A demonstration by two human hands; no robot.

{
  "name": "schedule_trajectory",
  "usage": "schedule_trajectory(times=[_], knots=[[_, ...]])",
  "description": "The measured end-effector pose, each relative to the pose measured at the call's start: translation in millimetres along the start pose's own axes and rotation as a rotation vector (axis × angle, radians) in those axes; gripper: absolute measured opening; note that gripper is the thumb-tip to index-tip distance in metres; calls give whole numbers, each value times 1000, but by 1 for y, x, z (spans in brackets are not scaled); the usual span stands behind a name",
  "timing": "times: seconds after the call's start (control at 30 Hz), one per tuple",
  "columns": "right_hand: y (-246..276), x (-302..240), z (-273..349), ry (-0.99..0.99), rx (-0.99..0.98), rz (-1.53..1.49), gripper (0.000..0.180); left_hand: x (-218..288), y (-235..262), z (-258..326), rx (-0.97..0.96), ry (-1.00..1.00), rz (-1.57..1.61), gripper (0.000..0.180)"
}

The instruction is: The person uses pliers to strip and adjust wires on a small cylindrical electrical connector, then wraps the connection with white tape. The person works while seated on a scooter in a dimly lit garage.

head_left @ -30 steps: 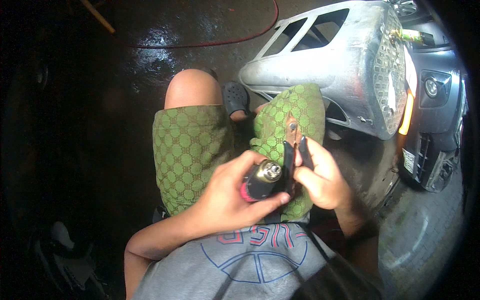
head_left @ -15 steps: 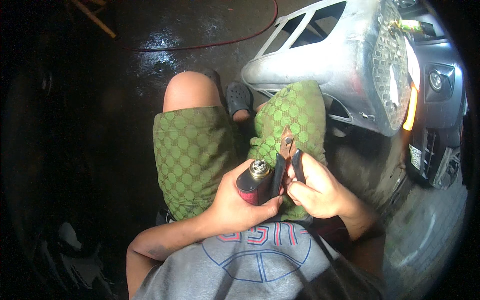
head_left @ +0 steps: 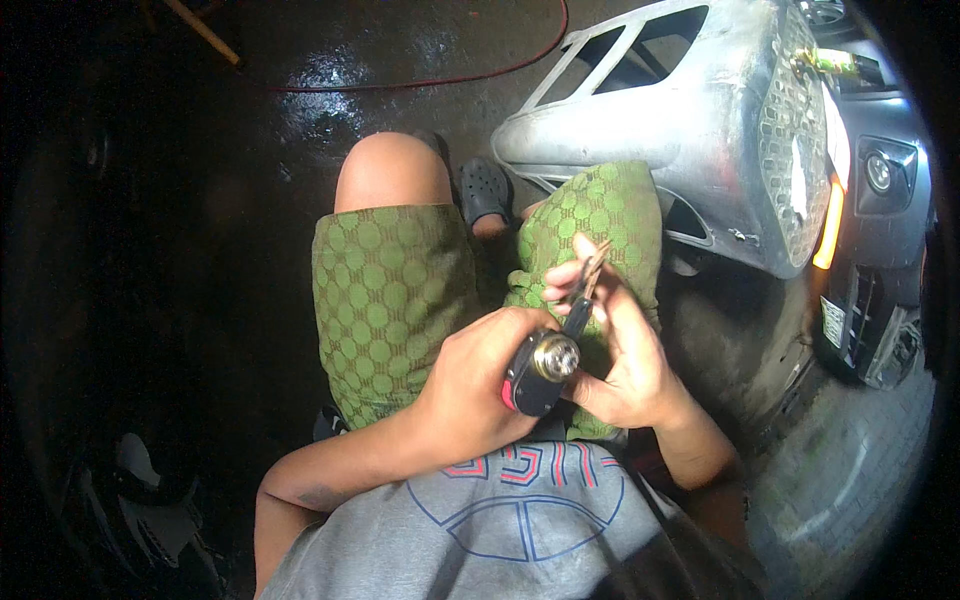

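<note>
My left hand is wrapped around a box vape, black with a red side. Its top, with a round bare metal coil deck, faces up. Beside the deck, wire-cutting pliers with rusty jaws and black handles are seen nearly edge-on, jaws up and away from me; the handle ends are hidden behind the vape. My right hand has its fingers apart behind the pliers and its thumb close to the vape. Whether those fingers bear any of the pliers' weight is unclear.
My knees in green patterned shorts lie under the hands. A scuffed silver plastic chair lies tipped over at the right, beside an orange strip and a dark car bumper. A red hose crosses the wet floor.
The pliers have turned from flat-on to edge-on. My right hand has loosened from their handles, its fingers spreading behind them. The vape has swung right and tilted its deck toward view.
</note>
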State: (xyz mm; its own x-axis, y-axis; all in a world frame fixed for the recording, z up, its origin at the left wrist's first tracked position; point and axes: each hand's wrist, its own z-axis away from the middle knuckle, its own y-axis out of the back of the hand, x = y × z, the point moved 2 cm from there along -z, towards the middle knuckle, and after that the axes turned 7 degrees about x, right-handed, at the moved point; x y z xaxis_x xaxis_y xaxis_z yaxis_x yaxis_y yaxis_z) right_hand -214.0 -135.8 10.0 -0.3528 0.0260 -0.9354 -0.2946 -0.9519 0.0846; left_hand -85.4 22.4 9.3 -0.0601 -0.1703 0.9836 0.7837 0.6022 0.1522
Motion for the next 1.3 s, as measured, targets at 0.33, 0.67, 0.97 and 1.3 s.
schedule_trajectory(times=[0.33,0.67,0.97,1.3], knots=[[9,-8,-13,-347,-126,-429,87,13,22,-5,-197,-125,-375,70],[46,-72,-22,491,12,1317,56,-9,50,-10,-164,-289,-601,82],[41,-60,-26,552,35,1370,59,-16,52,-10,-138,-316,-568,82],[40,-63,-23,542,34,1407,62,-16,52,-10,-127,-321,-575,83]])
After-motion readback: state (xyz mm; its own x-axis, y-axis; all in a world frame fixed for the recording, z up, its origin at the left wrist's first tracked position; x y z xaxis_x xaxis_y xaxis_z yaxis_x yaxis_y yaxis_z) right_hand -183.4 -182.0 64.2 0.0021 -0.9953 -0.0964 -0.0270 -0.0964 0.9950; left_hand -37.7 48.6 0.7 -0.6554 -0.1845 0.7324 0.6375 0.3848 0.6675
